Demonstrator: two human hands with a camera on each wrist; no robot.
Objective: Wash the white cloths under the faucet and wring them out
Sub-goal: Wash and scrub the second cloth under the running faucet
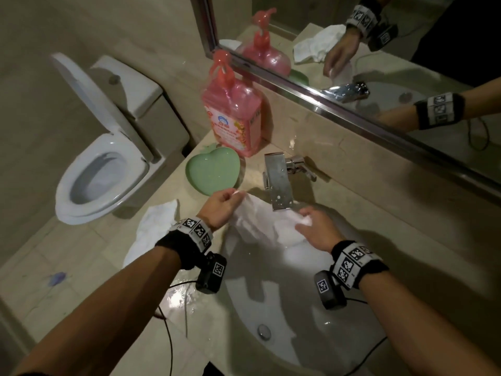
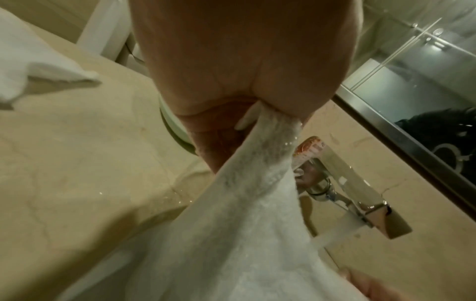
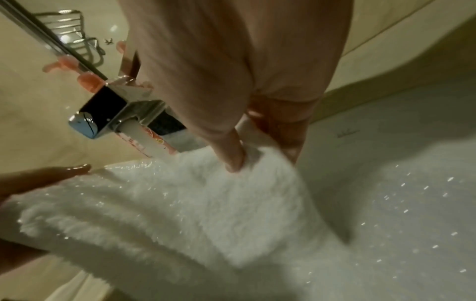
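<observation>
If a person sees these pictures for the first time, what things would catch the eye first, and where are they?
First, the white cloth stretched over the sink under the running faucet, pinched by the left hand and the right hand. Next, the pink soap bottle at the back of the counter, with a green heart-shaped dish in front of it. A second cloth lies on the counter's left edge.

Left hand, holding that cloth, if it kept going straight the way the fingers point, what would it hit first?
Probably the green heart-shaped dish: the left hand points up-left across the counter toward it, though depth is unclear.
</observation>
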